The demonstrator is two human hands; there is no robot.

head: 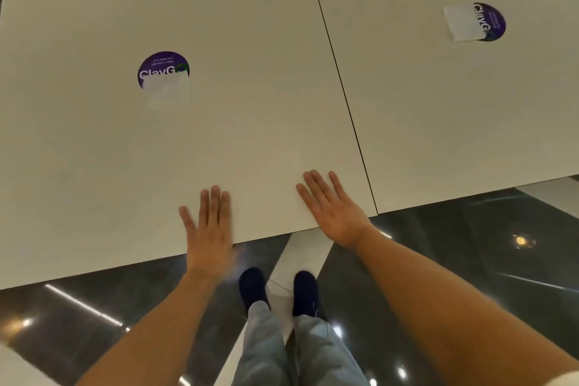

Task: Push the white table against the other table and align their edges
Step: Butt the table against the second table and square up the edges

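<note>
The left hand [209,229] and the right hand [332,210] lie flat, fingers stretched, on the near edge of the white tabletop [244,103]. Just to the right of the right hand runs a thin dark seam [341,88], where this tabletop meets the second tabletop [438,103]. Their near edges form almost one line. Beyond the left hand a round purple sticker [163,72], half covered by white paper, lies on the surface. A similar sticker [479,22] lies far beyond the right hand, on the second tabletop.
</note>
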